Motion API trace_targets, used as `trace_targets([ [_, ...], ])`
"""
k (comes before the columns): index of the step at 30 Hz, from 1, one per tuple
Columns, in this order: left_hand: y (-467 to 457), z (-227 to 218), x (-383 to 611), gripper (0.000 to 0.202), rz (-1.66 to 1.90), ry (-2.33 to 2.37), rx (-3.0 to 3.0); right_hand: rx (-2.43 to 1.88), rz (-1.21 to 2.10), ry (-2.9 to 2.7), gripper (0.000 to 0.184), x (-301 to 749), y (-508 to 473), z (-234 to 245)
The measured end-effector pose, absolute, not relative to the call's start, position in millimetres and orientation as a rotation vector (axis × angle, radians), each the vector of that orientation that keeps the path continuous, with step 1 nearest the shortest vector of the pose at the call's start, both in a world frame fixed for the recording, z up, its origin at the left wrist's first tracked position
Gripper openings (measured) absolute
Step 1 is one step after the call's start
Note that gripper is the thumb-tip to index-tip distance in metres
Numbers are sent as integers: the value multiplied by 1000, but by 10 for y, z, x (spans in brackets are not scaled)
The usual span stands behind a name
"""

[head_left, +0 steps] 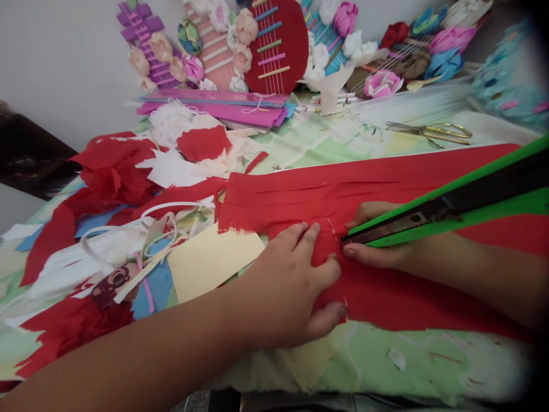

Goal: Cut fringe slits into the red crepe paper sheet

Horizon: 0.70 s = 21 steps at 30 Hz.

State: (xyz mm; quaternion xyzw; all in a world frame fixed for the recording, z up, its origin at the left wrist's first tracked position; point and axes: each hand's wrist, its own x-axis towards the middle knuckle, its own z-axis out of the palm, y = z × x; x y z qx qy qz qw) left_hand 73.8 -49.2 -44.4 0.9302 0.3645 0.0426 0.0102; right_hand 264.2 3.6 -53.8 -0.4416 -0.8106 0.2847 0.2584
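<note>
Now the left hand (295,286) presses open and flat on the red paper strip (386,189) lying across the table (386,355). Green-handled scissors (450,209) cross over the right hand (377,246), tips at the paper; its fingers curl, grip impossible to tell.

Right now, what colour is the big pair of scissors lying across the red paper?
Bright green scissors with dark blades, seen in the head view.
</note>
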Motion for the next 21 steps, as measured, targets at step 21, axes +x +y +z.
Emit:
trace_targets([
  [21, -522, -475, 713, 56, 177, 1198, 2904, -967, 1001, -2183, 18, 2723, 112, -482],
])
